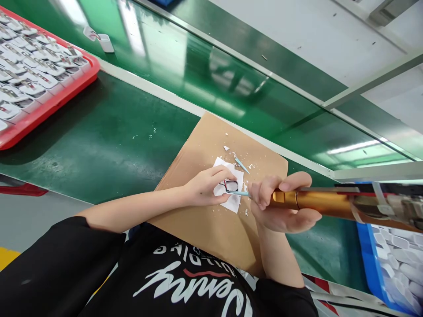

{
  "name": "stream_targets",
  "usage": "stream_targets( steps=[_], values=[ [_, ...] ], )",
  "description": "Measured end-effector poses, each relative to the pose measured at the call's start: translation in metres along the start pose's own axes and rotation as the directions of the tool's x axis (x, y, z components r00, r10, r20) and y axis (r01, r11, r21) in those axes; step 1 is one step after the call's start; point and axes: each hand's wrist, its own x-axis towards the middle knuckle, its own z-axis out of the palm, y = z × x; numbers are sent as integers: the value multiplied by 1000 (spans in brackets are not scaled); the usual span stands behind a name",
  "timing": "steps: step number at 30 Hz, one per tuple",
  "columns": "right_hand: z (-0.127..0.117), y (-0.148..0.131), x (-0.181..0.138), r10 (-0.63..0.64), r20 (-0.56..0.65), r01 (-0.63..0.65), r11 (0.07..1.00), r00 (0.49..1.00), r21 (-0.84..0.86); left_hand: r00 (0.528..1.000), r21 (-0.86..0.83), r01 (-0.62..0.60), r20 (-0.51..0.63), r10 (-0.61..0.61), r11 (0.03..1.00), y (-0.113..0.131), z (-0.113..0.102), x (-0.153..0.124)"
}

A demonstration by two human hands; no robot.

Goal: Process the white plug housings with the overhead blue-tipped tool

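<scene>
My left hand [208,187] pinches a small white part [231,187] with red and black wires against a brown cardboard sheet [211,229] on the green bench. My right hand [284,204] is wrapped round a gold-coloured dispensing tool [317,202]. Its pale blue needle tip [238,193] touches the white part just beside my left fingers. A spare pale blue tip [242,165] lies loose on the cardboard just beyond the part.
White crumbs are scattered on the cardboard. A red tray [49,110] of several white parts sits at the far left. A blue bin [368,259] with white parts is at the lower right. One white part [102,40] lies on the glossy green belt [185,57] beyond.
</scene>
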Motion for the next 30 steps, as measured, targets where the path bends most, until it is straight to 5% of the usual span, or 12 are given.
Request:
stream_targets(
  steps=[10, 30],
  values=[
    [-3, 7, 4, -124, 95, 116, 989, 988, 93, 989, -28, -93, -115, 90, 995, -4, 6, -2],
    [-4, 6, 4, -128, 146, 113, 988, 981, 103, 988, -28, -109, -112, 105, 994, -3, 7, -3]
  ],
)
